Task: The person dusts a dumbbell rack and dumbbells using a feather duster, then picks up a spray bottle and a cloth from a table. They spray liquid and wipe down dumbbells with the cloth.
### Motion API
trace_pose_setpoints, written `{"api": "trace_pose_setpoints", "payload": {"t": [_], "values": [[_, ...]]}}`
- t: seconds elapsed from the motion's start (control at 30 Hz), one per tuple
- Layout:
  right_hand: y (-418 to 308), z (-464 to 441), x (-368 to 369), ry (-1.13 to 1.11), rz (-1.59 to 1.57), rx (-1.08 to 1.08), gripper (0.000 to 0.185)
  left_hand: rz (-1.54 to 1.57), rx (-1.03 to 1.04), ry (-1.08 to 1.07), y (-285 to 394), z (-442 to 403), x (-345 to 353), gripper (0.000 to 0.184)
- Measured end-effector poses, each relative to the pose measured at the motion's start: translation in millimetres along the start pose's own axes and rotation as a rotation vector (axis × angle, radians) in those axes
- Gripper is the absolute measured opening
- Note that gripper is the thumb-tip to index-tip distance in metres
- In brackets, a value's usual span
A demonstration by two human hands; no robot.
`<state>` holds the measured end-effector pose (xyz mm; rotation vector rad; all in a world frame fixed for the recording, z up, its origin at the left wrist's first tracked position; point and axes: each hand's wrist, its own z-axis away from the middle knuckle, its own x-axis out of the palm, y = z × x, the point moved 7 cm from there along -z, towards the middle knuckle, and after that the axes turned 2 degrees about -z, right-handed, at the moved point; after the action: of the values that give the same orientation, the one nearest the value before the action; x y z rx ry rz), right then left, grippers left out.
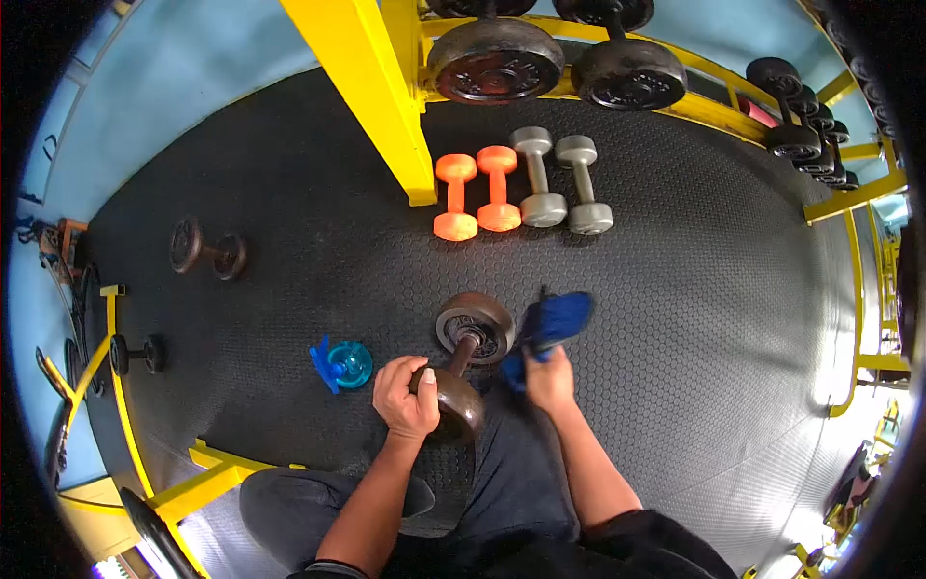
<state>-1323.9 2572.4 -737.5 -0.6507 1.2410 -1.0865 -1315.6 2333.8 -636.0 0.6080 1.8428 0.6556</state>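
A brown, worn dumbbell (463, 349) stands tilted in front of my knees, its far weight on the black floor. My left hand (407, 398) is closed on the rim of its near weight, fingers over the left edge. To the right of the dumbbell, my right hand (550, 379) is wrapped round a blue cloth (564, 317), which is bunched and smeared by motion. Part of the cloth hangs beside the dumbbell's far weight; I cannot tell whether they touch. Left of my left hand stands a turquoise spray bottle (355, 365) with a blue trigger head.
Beyond the dumbbell, two orange dumbbells (457, 198) and two grey dumbbells (583, 185) lie in a row. A yellow rack post (371, 96) rises beside them, with black dumbbells (497, 63) on the rack. Another brown dumbbell (207, 251) lies at left on the rubber floor (694, 318).
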Motion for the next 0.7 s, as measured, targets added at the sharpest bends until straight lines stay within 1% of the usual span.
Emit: {"api": "trace_pose_setpoints", "payload": {"t": [0.03, 0.07, 0.1, 0.17, 0.2, 0.23, 0.27, 0.3, 0.37, 0.43, 0.5, 0.53, 0.57, 0.6, 0.63, 0.7], "values": [[-14, 0, 13, 0.01, 0.38, -0.324, 0.061, -0.007, -0.004, -0.009, 0, -3, 1, 0.019], [-19, -3, 39, -0.249, 0.556, -0.234, 0.081, -0.004, 0.0, -0.002, 1, -5, 1, 0.019], [-24, 2, 59, -0.255, 0.741, -0.344, 0.079, -0.01, -0.005, -0.005, 1, -7, 2, 0.019], [-16, 1, 75, -0.211, 0.716, -0.286, 0.07, -0.026, -0.018, -0.004, 0, -11, 1, 0.018], [-10, 1, 79, -0.221, 0.715, -0.284, 0.07, -0.001, -0.052, 0.001, -3, -15, 2, 0.017], [-7, 4, 79, -0.252, 0.851, -0.344, 0.063, 0.026, -0.094, 0.006, -4, -15, 2, 0.017], [-6, 3, 78, -0.272, 0.992, -0.413, 0.058, 0.031, -0.07, 0.0, -5, -18, 2, 0.016], [-7, 2, 74, -0.269, 0.999, -0.423, 0.058, 0.036, -0.07, 0.012, -5, -24, 3, 0.016], [-6, 15, 80, -0.553, 1.259, -0.395, 0.054, 0.042, -0.165, 0.003, -14, -30, 4, 0.015], [-12, 20, 90, -0.583, 1.298, -0.427, 0.054, 0.037, -0.182, 0.015, -14, -37, 3, 0.015], [2, 22, 111, -0.678, 1.646, -0.342, 0.055, 0.034, -0.208, -0.029, -11, -42, 8, 0.015], [19, 25, 126, -0.612, 1.723, -0.344, 0.056, 0.04, -0.205, -0.024, -9, -43, 8, 0.015], [43, 24, 146, -0.469, 1.771, -0.285, 0.058, 0.024, -0.179, -0.026, -6, -42, 8, 0.016], [25, 35, 151, -0.235, 1.712, -0.45, 0.049, 0.015, -0.158, -0.025, -3, -41, 10, 0.016], [29, 34, 152, -0.226, 1.742, -0.453, 0.049, -0.014, -0.134, -0.015, 1, -40, 11, 0.017], [37, 36, 166, -0.331, 1.483, -0.579, 0.044, -0.019, -0.148, 0.016, 2, -36, 12, 0.018]]}}
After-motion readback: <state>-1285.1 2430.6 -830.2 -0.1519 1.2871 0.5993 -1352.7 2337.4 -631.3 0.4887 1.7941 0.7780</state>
